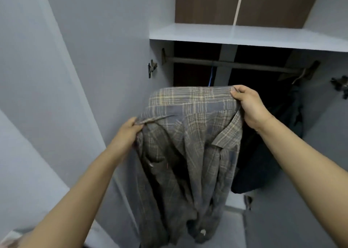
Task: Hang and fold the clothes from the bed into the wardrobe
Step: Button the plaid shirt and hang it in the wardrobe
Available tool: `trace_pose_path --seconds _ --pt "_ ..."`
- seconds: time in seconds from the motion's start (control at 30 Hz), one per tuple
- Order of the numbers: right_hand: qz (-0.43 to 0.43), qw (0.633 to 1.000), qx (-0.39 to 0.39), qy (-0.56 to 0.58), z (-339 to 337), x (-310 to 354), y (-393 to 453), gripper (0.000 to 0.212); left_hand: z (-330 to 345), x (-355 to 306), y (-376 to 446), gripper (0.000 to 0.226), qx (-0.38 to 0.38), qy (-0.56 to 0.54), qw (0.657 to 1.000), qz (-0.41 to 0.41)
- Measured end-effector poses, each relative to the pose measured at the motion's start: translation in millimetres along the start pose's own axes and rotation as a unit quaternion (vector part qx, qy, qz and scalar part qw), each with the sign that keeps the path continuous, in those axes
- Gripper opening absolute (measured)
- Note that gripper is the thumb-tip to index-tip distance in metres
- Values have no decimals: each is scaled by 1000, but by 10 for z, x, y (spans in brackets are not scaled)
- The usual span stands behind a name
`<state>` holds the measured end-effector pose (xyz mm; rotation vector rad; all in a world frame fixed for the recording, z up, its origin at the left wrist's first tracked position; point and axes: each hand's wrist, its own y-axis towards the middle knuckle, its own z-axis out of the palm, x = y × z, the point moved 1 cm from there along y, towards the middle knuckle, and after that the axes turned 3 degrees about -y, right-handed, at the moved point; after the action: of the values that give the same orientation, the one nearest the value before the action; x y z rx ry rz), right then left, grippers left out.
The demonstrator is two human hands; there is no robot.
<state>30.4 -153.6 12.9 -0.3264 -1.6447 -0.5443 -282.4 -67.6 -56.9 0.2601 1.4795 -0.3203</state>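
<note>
A grey-brown plaid shirt (pixel 188 134) hangs in front of the open wardrobe, held up between both hands. My left hand (pixel 126 132) pinches the shirt's left shoulder edge. My right hand (pixel 248 104) grips the top right shoulder, a little higher. The collar (pixel 226 132) folds down on the right side. A thin blue hanger hook (pixel 211 76) shows just above the shirt, reaching to the dark hanging rail (pixel 235 64). The rest of the hanger is hidden by the cloth.
A white shelf (pixel 244 35) sits above the rail. Dark clothes (pixel 273 144) hang at the right on another hanger (pixel 299 76). The wardrobe's grey left door (pixel 94 59) stands open. The wardrobe's pale floor (pixel 229 229) lies below the shirt.
</note>
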Motion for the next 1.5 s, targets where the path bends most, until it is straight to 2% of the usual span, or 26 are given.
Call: trace_pose_path --seconds 0.13,0.23,0.3,0.37,0.43,0.5,0.57,0.63,0.7,0.83,0.9,0.97,1.03,1.1,1.2,1.33,1.43,1.5 --pt "14 998 -26 -54 -215 -96 98 17 255 -516 409 20 -66 11 994 84" --pt "42 994 -46 -85 -404 -203 244 18 431 -715 649 17 -59 29 993 96" --pt "47 990 -63 -117 -471 -335 407 17 526 -736 800 13 -22 -29 998 56" --pt "41 983 -66 -167 -461 -514 616 14 618 -712 914 8 45 -72 996 -4" --pt "59 970 -40 -233 -416 -766 825 12 696 -632 1014 21 91 -63 993 -41" --pt "111 959 23 -259 -356 -1029 1065 14 782 -542 1147 16 90 -42 993 -56" --pt "160 957 65 -233 -283 -1195 1334 14 875 -435 1302 17 81 -45 992 -82" --pt "164 966 41 -197 -220 -1263 1674 12 981 -314 1442 16 64 -30 990 -120" --pt "173 973 11 -153 -156 -1285 2073 26 1091 -191 1552 12 41 -6 987 -155" --pt "249 967 37 -38 50 -1295 2818 62 1255 -34 1677 22 32 -52 977 -206" --pt "267 963 21 15 150 -1326 3139 70 1309 -13 1732 25 36 -74 974 -210" --pt "271 959 -4 78 258 -1374 3406 68 1340 -3 1786 25 8 -77 977 -199" --pt "252 961 -36 108 349 -1408 3599 53 1347 3 1820 28 -32 -82 977 -193" --pt "226 967 -90 79 388 -1459 3740 42 1342 4 1821 29 -55 -86 976 -193" --pt "159 979 -128 12 382 -1447 3802 40 1302 3 1803 26 -72 -90 974 -197" --pt "33 986 -103 -125 201 -1332 3542 56 1237 -37 1789 23 -97 -79 974 -187" --pt "-60 960 -74 -264 -36 -1328 3096 59 1205 -82 1776 21 -108 -66 978 -164" --pt "-109 942 -51 -315 -149 -1336 2718 61 1135 -100 1777 20 -120 -62 981 -140"
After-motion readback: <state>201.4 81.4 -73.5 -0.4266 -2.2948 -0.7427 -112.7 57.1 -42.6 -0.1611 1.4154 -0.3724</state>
